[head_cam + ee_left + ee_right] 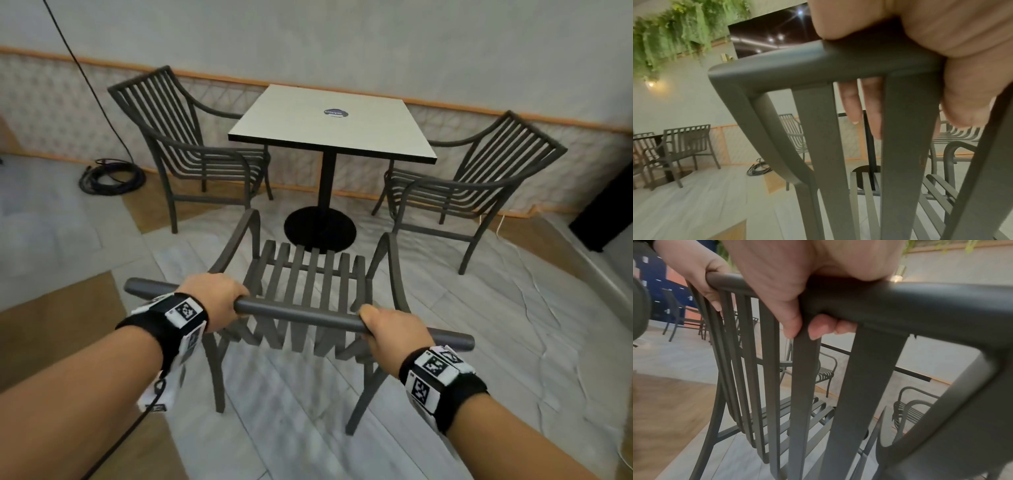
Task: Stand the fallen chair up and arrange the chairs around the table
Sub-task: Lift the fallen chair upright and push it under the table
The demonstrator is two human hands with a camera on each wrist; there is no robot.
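A dark metal slatted chair (308,284) stands upright in front of me, its seat facing the square pale-topped table (329,123). My left hand (219,294) grips the chair's top rail (298,313) left of centre, and my right hand (387,329) grips it right of centre. In the left wrist view, fingers (871,105) curl over the top rail (818,63) behind the slats. The right wrist view shows thumb and fingers (818,327) wrapped round the top rail (900,305). Two matching chairs stand at the table's left (191,150) and right (466,181).
The table's black round base (320,229) sits on the floor just beyond the held chair. A coiled black cable (111,176) lies by the wall at left. A dark object (609,209) stands at the right edge. Another table with chairs (680,146) stands farther left.
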